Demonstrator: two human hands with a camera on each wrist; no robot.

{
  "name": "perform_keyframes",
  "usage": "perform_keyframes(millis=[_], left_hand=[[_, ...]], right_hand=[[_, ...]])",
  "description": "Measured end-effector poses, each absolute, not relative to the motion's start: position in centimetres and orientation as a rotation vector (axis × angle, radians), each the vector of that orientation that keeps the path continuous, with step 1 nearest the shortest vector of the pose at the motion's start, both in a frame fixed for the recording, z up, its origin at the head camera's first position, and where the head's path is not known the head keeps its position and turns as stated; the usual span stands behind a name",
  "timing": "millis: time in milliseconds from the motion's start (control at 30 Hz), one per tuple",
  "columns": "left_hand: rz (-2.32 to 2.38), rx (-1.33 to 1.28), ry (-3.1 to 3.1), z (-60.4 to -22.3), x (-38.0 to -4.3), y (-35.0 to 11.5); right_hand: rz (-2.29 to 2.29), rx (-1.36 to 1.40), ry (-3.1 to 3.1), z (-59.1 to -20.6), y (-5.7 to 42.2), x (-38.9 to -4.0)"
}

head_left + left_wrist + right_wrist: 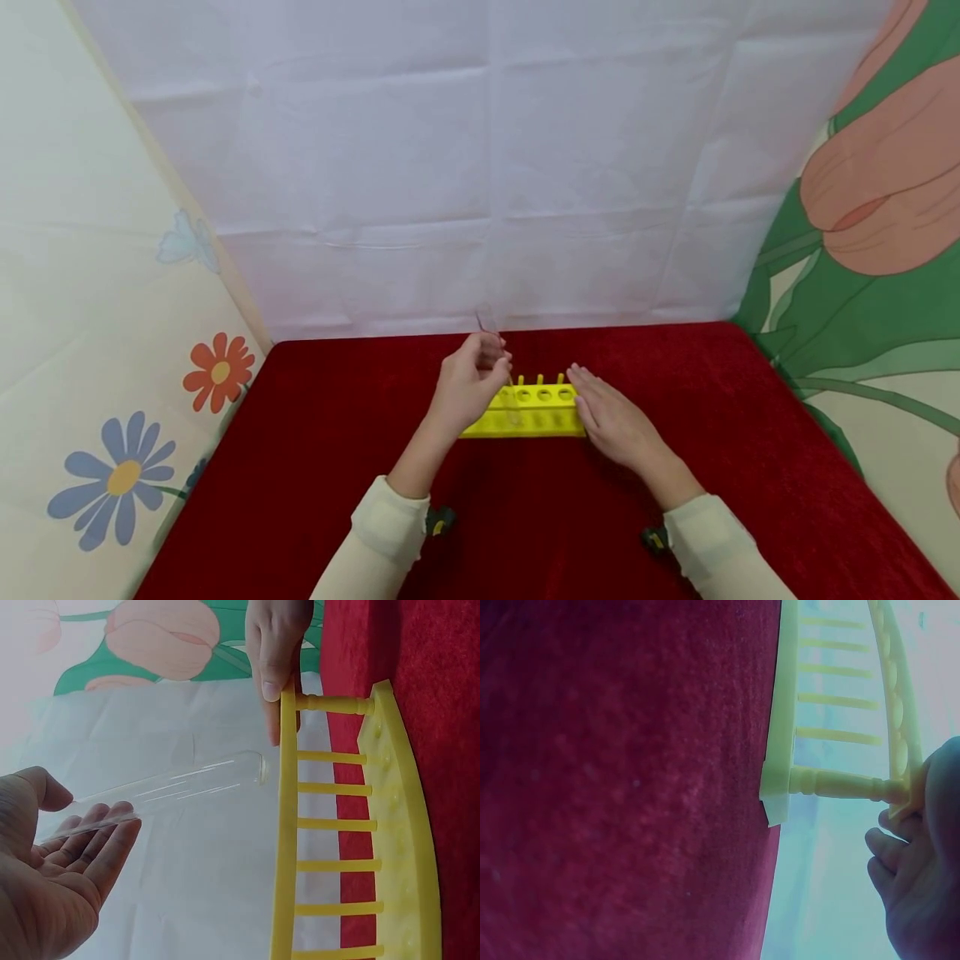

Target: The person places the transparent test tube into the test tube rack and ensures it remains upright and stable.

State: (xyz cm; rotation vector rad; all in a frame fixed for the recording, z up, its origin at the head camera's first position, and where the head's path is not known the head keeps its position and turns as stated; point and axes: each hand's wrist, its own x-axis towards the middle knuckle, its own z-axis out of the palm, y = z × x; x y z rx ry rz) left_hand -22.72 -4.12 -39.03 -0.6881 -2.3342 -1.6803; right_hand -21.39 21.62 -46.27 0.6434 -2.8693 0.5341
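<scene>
Tube (187, 784) is leaning toward eleven o'clock, left hand (467, 385) pinching it — right hand (618, 421), fingers together, is touching the rack (547, 422) at three o'clock.

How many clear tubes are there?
1: a clear tube held in the left hand, tilted above the yellow rack. No other shows, but from the head view that hand covers part of the rack, so one could be hidden.

Staged tabletop set | red cloth (540, 517) | white backdrop (480, 167) | floral panels (885, 317)
</scene>
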Motion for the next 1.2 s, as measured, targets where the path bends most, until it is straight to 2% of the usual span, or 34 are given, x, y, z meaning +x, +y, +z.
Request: perform_keyframes(millis=[1200], left_hand=[[-1.785, -0.696, -2.255, -39.1, -23.9, -1.2]], right_hand=[[0.564, 0.634, -2.872, -46.3, 21.8, -21.3]])
